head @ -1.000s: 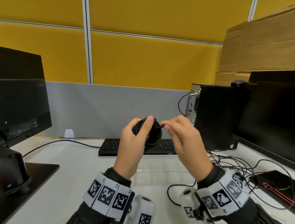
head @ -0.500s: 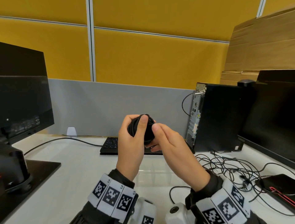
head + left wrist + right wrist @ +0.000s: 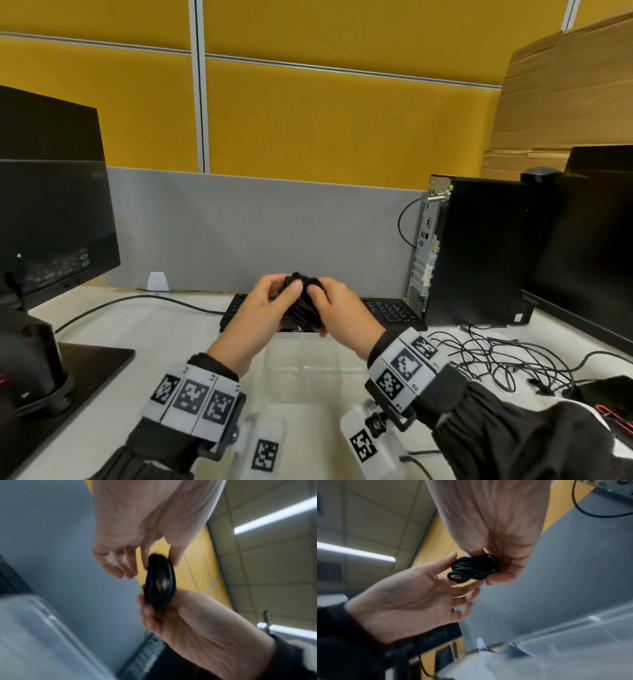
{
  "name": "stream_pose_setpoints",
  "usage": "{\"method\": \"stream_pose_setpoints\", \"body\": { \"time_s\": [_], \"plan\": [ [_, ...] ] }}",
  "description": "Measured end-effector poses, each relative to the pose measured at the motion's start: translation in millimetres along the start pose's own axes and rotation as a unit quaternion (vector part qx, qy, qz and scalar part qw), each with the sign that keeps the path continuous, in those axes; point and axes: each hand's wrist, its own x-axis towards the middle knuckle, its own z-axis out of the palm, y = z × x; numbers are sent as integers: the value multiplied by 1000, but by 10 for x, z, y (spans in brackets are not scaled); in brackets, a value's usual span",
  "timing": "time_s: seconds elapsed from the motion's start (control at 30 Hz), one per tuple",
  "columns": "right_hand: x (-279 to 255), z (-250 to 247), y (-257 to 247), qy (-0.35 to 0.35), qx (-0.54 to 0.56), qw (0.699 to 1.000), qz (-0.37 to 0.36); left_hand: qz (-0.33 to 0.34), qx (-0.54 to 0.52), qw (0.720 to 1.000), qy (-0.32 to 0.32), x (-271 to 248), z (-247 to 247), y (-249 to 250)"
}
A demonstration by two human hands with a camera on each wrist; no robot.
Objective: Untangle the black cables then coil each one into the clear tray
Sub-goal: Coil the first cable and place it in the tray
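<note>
Both hands' fingers (image 3: 295,288) pinching coiled cable (image 3: 303,308), above clear tray's far rim (image 3: 301,334)

No legible text, brand or number; the white wristbands (image 3: 191,397) carry only black square marker patterns.

A white desk (image 3: 144,329) stands against a low grey partition (image 3: 260,233) topped by yellow wall panels (image 3: 342,113) with silver trim. Brown cardboard sheets (image 3: 565,99) lean at the right. Overhead, a tiled ceiling (image 3: 274,574) carries long fluorescent strip lights (image 3: 278,515).
</note>
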Motion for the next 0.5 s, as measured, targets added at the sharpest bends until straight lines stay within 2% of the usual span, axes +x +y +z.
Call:
{"method": "stream_pose_setpoints", "body": {
  "time_s": [0.1,0.2,0.27,0.33,0.43,0.5],
  "plan": [
    [127,172,113,-65,-103,991,47,-42,172,984,-19,124,-219,-236],
    [205,370,164,-141,-223,960,97,-88,302,949,-28,216,-363,-491],
    [241,466,169,-161,-280,939,120,-133,316,939,-39,234,-396,-594],
    [267,535,176,-158,-298,930,145,-173,311,932,-64,227,-406,-656],
    [289,574,164,-148,-330,919,158,-195,241,948,-79,212,-409,-681],
    [290,600,151,-139,-345,915,155,-183,212,957,-69,216,-412,-694]
  ]
}}
